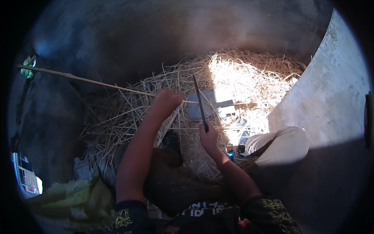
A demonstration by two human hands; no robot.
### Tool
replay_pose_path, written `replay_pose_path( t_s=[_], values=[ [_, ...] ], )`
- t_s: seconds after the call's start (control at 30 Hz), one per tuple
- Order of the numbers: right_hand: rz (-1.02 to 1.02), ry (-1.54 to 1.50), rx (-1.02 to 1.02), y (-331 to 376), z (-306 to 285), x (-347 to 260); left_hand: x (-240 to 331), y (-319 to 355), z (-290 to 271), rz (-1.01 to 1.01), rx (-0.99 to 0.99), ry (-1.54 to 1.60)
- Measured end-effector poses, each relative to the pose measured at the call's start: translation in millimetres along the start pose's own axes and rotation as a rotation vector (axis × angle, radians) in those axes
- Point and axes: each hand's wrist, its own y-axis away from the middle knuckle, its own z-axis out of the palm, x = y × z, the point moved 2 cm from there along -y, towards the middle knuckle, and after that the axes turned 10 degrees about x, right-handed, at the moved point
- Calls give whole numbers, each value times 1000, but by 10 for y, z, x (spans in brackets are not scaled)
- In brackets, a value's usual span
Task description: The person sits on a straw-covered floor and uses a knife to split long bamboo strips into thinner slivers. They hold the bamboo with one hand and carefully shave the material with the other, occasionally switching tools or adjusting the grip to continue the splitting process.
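My left hand (167, 100) is closed around a long, thin bamboo stick (99, 83). The stick runs from the far left edge to my fist, and a short pale end comes out on the right. My right hand (209, 137) grips the handle of a knife (200, 102), whose narrow dark blade points up and away from me. The blade crosses the stick's right end; whether they touch, I cannot tell. Below them lies a flat grey slab (194, 111) among the pale shavings.
A thick heap of strips and shavings (183, 76) covers the floor before me, sunlit on the right. Dark wall (128, 35) curves behind it; grey wall (323, 93) rises at right. A yellowish sack (74, 199) lies lower left. My bent leg (284, 146) sits right.
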Motion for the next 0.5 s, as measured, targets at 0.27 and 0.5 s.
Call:
replay_pose_path(
  t_s=[0.27, 0.5],
  values=[
    [-163, -40, 35, -77, 43, -403, -9, 9, -69, 0, -43, -76],
    [-186, -96, 68, -67, 50, -478, -10, 1, -58, 12, -43, -81]
  ],
)
